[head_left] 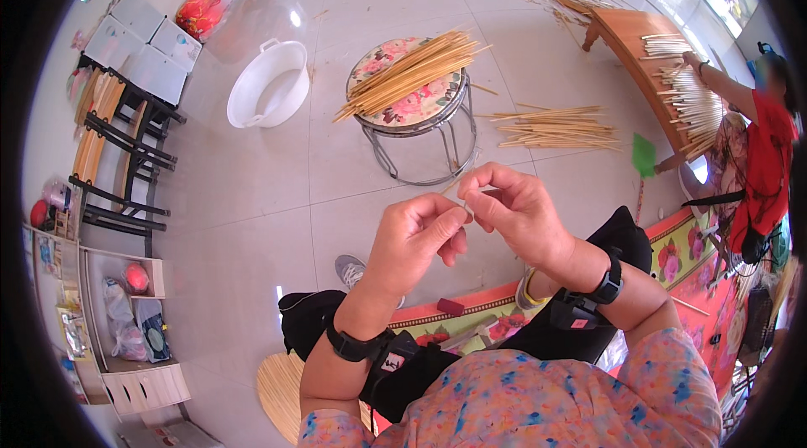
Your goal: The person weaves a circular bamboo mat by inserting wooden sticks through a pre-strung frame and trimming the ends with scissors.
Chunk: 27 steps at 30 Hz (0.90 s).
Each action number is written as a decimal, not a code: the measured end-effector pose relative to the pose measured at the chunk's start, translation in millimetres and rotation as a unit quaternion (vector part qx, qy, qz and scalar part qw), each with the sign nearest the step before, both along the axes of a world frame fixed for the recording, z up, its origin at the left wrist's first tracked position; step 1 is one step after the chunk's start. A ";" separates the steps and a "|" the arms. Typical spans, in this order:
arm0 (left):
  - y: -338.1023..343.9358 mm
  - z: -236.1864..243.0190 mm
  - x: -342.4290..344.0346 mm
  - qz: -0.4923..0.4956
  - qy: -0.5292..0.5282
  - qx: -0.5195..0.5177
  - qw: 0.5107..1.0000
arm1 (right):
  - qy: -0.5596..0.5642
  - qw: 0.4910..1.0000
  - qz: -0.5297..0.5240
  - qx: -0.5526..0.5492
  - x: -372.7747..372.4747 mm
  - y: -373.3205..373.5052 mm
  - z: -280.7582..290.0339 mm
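My left hand (418, 239) and my right hand (519, 217) meet in front of me, fingertips pinched on a thin pale strand (466, 206) that is too small to make out clearly. Just beyond them stands a round stool (392, 114) with a floral top and metal legs. A bundle of long thin bamboo sticks (403, 76) lies across its seat. More sticks (555, 131) lie loose on the floor to the right of the stool.
A white plastic tub (266, 86) sits back left; stacked folding benches (97, 145) and shelving (134, 322) line the left. At right, a co-worker in red (765, 154) works at a wooden bench (622, 53) covered in sticks, beside a green fly swatter (643, 154).
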<state>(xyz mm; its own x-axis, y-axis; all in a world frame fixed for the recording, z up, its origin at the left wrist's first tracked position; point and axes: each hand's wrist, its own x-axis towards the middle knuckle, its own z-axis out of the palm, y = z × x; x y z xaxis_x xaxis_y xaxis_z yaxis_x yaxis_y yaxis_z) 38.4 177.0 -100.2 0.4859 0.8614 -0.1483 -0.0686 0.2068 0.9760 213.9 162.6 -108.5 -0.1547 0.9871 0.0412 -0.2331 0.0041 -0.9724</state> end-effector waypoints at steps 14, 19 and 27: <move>26.6 23.2 -93.5 0.062 0.252 0.085 0.962 | 0.269 0.893 -0.358 0.034 130.8 58.7 8.3; 27.7 19.8 -121.6 0.212 0.373 0.147 0.891 | 0.299 0.801 -0.499 0.141 161.4 59.1 26.0; 16.9 18.0 -57.3 0.128 0.175 0.166 0.962 | 0.160 0.983 -0.063 -0.065 44.0 27.3 13.7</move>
<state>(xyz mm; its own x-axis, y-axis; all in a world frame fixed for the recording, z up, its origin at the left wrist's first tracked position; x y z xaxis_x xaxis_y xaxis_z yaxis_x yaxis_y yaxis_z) -18.9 193.9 -82.3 0.2220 0.9742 0.0405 0.2692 -0.1012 0.9577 258.0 189.9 -94.8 -0.0303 0.9977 -0.0609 -0.5322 -0.0677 -0.8439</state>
